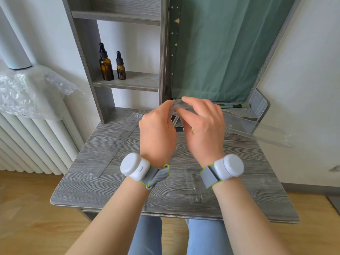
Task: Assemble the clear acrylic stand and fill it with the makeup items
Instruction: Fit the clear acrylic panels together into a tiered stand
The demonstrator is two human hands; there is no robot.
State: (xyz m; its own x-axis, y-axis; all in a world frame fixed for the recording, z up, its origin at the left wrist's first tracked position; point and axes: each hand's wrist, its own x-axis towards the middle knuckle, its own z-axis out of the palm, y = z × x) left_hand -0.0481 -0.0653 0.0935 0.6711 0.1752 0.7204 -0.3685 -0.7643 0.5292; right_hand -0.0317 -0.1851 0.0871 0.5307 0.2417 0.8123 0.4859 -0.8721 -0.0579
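Both hands are raised over the middle of the grey desk (pixel 110 181). My left hand (pixel 157 133) and my right hand (pixel 201 126) pinch the near end of a long clear acrylic panel (pixel 257 129) that slants away to the right above the desk. Another long clear panel (pixel 117 142) lies flat on the desk's left half. More clear acrylic pieces (pixel 195 183) lie flat at the front right, partly under my right wrist. A dark pencil-like makeup item (pixel 179 129) shows between my hands. Green-and-dark slim items (pixel 233 106) lie at the back right.
Two amber dropper bottles (pixel 112 66) stand on a shelf of the grey rack behind the desk. A green curtain (pixel 220 48) hangs at the back. A white radiator (pixel 27 144) with crumpled plastic wrap (pixel 27 92) on top stands left. The desk's curved side panel (pixel 261 103) rises at the back right.
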